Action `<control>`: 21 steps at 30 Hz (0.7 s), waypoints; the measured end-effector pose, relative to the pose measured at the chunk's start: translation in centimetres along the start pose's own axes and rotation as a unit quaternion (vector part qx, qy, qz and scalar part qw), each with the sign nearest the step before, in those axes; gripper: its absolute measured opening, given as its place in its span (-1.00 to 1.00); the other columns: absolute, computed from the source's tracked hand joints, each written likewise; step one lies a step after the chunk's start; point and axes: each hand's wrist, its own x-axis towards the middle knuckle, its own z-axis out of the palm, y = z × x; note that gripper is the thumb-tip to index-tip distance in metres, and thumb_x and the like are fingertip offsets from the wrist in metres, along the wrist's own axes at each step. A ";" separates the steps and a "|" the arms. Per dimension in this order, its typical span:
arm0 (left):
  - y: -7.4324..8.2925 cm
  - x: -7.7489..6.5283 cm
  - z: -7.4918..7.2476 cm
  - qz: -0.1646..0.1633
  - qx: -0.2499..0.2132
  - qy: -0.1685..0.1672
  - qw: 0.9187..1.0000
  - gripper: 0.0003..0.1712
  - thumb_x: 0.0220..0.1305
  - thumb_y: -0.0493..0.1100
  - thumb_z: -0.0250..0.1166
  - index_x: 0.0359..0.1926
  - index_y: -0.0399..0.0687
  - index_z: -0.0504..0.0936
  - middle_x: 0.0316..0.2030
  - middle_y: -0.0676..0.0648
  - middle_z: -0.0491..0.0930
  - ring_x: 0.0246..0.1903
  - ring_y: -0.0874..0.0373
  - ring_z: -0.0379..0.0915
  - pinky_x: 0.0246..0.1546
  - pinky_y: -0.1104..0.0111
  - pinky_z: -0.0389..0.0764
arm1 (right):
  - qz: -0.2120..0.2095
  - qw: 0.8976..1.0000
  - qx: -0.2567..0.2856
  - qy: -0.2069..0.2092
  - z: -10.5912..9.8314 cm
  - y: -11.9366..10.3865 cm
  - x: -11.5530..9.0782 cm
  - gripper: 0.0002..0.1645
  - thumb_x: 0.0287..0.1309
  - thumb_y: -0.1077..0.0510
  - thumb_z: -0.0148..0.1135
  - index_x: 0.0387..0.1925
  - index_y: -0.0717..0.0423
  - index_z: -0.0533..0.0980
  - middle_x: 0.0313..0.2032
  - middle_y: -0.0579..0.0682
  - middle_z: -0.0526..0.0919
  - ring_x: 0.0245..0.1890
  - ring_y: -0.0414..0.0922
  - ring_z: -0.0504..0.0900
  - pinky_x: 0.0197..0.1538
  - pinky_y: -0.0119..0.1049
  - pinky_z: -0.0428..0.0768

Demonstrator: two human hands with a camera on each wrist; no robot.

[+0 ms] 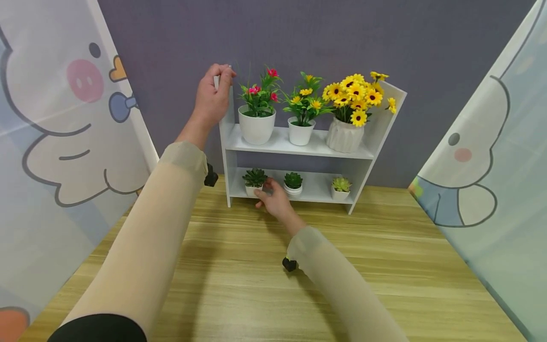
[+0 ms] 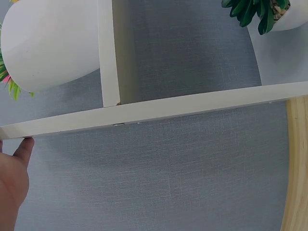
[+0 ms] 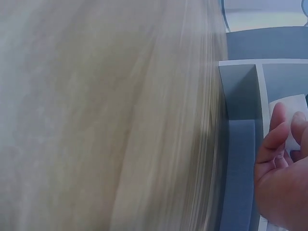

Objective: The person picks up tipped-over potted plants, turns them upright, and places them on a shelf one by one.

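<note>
My left hand [image 1: 212,97] grips the top of the left side panel of a small white two-tier shelf [image 1: 299,152]; in the left wrist view the thumb [image 2: 24,150] presses against that panel. On the lower tier, my right hand [image 1: 277,203] holds the leftmost potted succulent [image 1: 255,177], dark green in a small white pot. The right wrist view shows fingers and thumb at the white pot [image 3: 289,105], the plant mostly cut off. Beside that hand stands another dark green succulent [image 1: 293,181] in a round white pot.
Upper tier: white pots of red flowers [image 1: 257,126] and yellow flowers [image 1: 301,133], plus a ribbed pot [image 1: 345,135] of yellow daisies. A pale green succulent [image 1: 341,186] sits lower right. The shelf stands on a wooden table [image 1: 239,285] against a grey wall [image 1: 299,33], between cartoon-printed sheets.
</note>
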 end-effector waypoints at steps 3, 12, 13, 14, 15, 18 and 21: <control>0.1 0.0 0.0 -0.001 -0.002 0.001 1.000 -0.56 0.77 0.05 0.03 0.09 -0.28 0.57 0.05 0.05 0.54 0.38 0.12 0.49 0.29 0.40 0.46 | 0.003 1.000 0.008 0.003 0.2 -0.1 0.1 -0.14 0.61 0.02 0.30 0.72 0.07 0.15 0.58 0.16 0.38 -0.48 -0.28 0.70 -0.45 -0.37 0.51; 0.4 -0.2 0.0 0.001 -0.007 -0.004 1.000 -0.63 0.77 0.04 0.03 -0.03 -0.16 0.58 0.29 -0.15 0.57 0.53 0.22 0.38 0.44 0.39 0.43 | 0.004 1.000 0.007 0.014 0.6 -0.4 0.1 -0.17 0.62 0.04 0.29 0.70 0.07 0.17 0.58 0.16 0.40 -0.51 -0.30 0.68 -0.47 -0.36 0.50; 0.3 -0.2 0.0 0.000 -0.007 -0.004 1.000 -0.63 0.77 0.04 0.03 -0.02 -0.16 0.58 0.29 -0.15 0.57 0.52 0.22 0.39 0.44 0.39 0.43 | 0.004 1.000 0.008 0.015 0.6 -0.4 0.1 -0.18 0.62 0.04 0.29 0.70 0.07 0.19 0.58 0.16 0.40 -0.51 -0.29 0.68 -0.47 -0.36 0.49; 0.3 -0.2 0.0 0.000 -0.006 -0.004 1.000 -0.63 0.77 0.04 0.03 -0.01 -0.17 0.58 0.28 -0.15 0.57 0.50 0.21 0.40 0.43 0.39 0.44 | 0.004 1.000 0.008 0.016 0.6 -0.4 0.2 -0.19 0.61 0.04 0.30 0.69 0.07 0.20 0.58 0.17 0.41 -0.52 -0.29 0.68 -0.47 -0.35 0.49; 0.3 -0.2 0.0 0.000 -0.006 -0.004 1.000 -0.62 0.77 0.04 0.03 0.00 -0.17 0.58 0.27 -0.14 0.57 0.50 0.21 0.41 0.43 0.40 0.43 | 0.004 1.000 0.008 0.016 0.7 -0.4 0.2 -0.19 0.61 0.04 0.30 0.69 0.07 0.21 0.58 0.17 0.40 -0.52 -0.29 0.68 -0.47 -0.35 0.49; 0.3 -0.1 0.0 -0.002 -0.004 -0.004 1.000 -0.60 0.77 0.04 0.03 0.03 -0.21 0.58 0.27 -0.13 0.57 0.48 0.20 0.42 0.42 0.41 0.42 | 0.005 1.000 0.011 0.016 0.7 -0.4 0.1 -0.18 0.61 0.04 0.31 0.69 0.05 0.20 0.58 0.16 0.40 -0.51 -0.28 0.69 -0.47 -0.35 0.50; 0.3 -0.2 0.0 -0.004 -0.001 -0.006 1.000 -0.58 0.77 0.05 0.02 0.05 -0.23 0.57 0.30 -0.14 0.57 0.50 0.22 0.40 0.43 0.41 0.41 | 0.007 1.000 0.013 0.014 0.6 -0.4 -0.1 -0.13 0.59 0.05 0.32 0.72 0.03 0.16 0.60 0.13 0.38 -0.47 -0.24 0.71 -0.47 -0.33 0.51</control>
